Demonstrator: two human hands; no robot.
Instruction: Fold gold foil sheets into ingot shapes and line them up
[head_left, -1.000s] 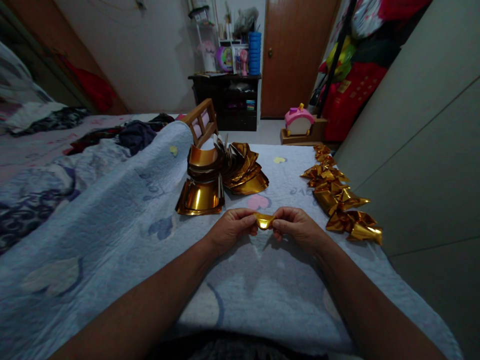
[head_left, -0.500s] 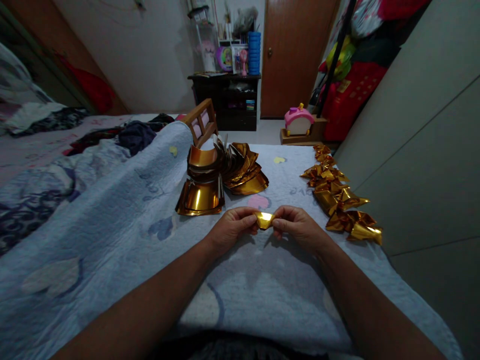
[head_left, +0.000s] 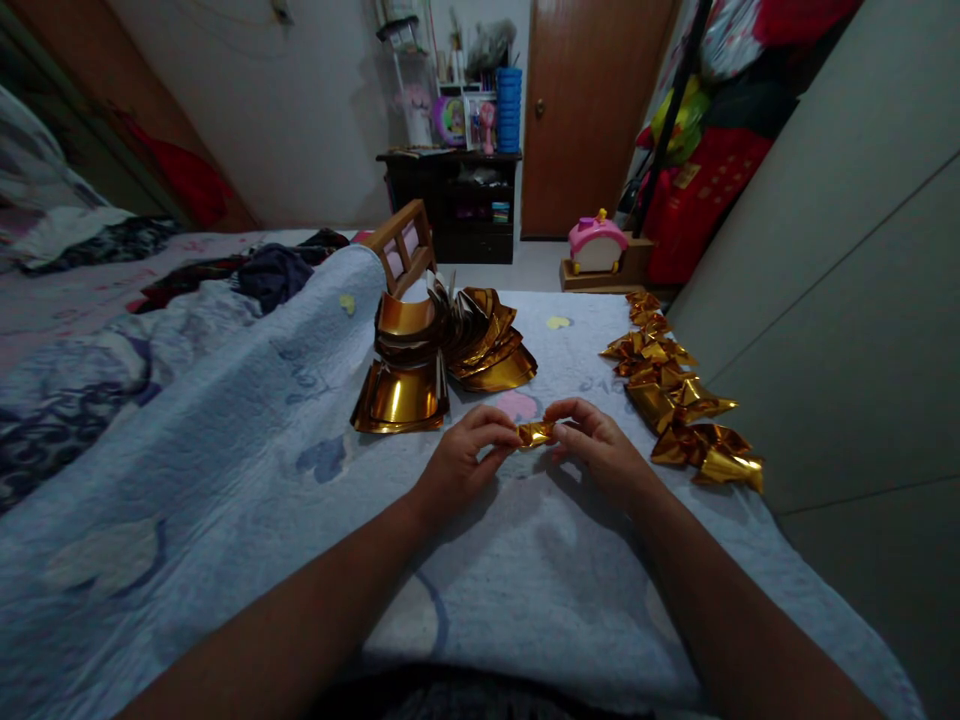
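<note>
A small folded piece of shiny gold foil paper is held between my two hands above the quilt. My left hand pinches its left end between thumb and fingers. At its right end, the thumb and fingers of my right hand close on the paper. Beyond my left hand lie stacks of curved gold foil sheets, fanned out side by side. To the right of my right hand, a row of folded gold foil pieces runs along the edge of the bed.
The light blue quilt covers the surface under my hands and rises in a ridge on the left. A wooden rail stands behind the sheets. A pink toy is past the far edge; a pale cabinet borders the right.
The foil paper has turned in my fingers and now looks narrower and more creased. Both hands have shifted their grip, with the left hand's fingers raised a little. The stacks and the row stay put.
</note>
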